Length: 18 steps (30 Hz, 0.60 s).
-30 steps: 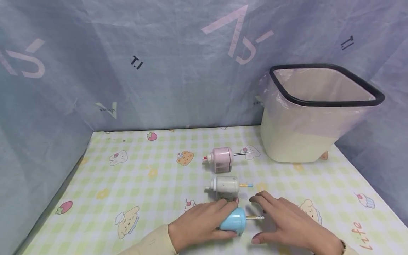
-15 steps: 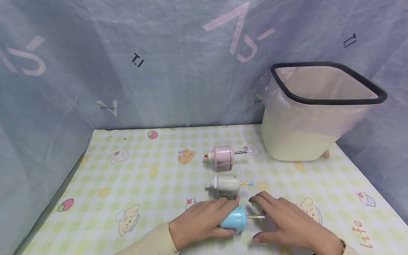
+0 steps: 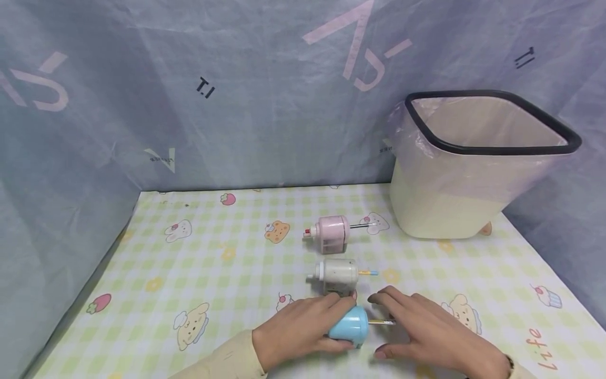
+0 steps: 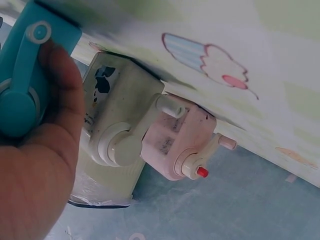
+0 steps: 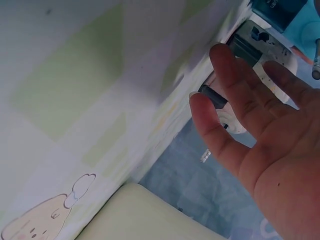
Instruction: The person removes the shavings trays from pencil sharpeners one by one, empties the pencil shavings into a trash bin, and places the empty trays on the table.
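Observation:
My left hand (image 3: 303,331) grips a blue crank pencil sharpener (image 3: 350,325) near the table's front, with fingers over its far side and thumb on the near side. Its crank handle (image 4: 22,75) shows beside the fingers in the left wrist view. A pencil (image 3: 379,321) sticks out of the sharpener's right side. My right hand (image 3: 421,331) is just right of that pencil, fingers spread and bent loosely, holding nothing. Beyond the left hand lies a grey-white sharpener (image 3: 340,272) with a yellow and blue pencil (image 3: 367,272). Farther back sits a pink sharpener (image 3: 333,231) with a dark pencil (image 3: 361,225).
A tall cream bin (image 3: 440,202) with a black rim and a clear plastic liner stands at the back right. A green-checked cloth (image 3: 246,273) covers the table. Blue-grey fabric (image 3: 265,105) hangs behind and along both sides.
The head view has shifted slightly. My right forefinger has come a little left, nearer the pencil's end in the blue sharpener. The left hand keeps its grip.

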Each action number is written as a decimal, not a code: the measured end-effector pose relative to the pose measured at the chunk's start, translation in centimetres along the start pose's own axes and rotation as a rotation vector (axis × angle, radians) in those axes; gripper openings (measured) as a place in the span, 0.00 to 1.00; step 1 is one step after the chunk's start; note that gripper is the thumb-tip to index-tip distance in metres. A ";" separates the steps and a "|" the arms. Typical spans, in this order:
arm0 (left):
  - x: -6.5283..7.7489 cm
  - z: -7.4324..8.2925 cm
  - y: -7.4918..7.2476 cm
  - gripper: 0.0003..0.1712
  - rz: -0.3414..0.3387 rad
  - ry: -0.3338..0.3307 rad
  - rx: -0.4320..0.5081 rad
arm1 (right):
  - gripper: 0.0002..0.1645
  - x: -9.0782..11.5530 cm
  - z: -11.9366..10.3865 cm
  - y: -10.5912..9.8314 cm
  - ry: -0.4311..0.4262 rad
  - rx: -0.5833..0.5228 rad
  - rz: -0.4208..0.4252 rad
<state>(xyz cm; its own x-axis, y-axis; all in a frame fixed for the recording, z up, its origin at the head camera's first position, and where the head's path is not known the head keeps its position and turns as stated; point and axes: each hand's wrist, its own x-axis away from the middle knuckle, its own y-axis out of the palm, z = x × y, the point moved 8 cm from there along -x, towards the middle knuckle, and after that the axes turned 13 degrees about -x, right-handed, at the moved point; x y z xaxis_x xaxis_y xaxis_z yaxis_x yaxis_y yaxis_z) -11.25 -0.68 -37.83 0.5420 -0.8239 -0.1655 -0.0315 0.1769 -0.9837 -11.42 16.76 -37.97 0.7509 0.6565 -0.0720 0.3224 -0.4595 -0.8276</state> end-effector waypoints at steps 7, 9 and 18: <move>-0.1 0.1 -0.1 0.37 0.016 -0.002 -0.012 | 0.50 0.1 0.2 -0.2 0.032 -0.046 0.030; -0.1 0.1 -0.1 0.37 0.014 -0.002 -0.014 | 0.50 0.1 0.4 -0.2 0.052 -0.077 0.029; 0.0 -0.4 0.1 0.34 -0.018 -0.023 0.056 | 0.49 -0.1 0.6 -0.3 0.057 -0.111 0.026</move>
<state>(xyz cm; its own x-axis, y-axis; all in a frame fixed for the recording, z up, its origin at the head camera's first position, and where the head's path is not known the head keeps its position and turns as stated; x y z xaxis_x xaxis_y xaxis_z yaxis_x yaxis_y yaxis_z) -11.60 -0.89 -37.99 0.5615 -0.8146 -0.1452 0.0255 0.1925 -0.9810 -11.94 17.13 -38.05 0.7903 0.6099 -0.0588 0.3616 -0.5417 -0.7588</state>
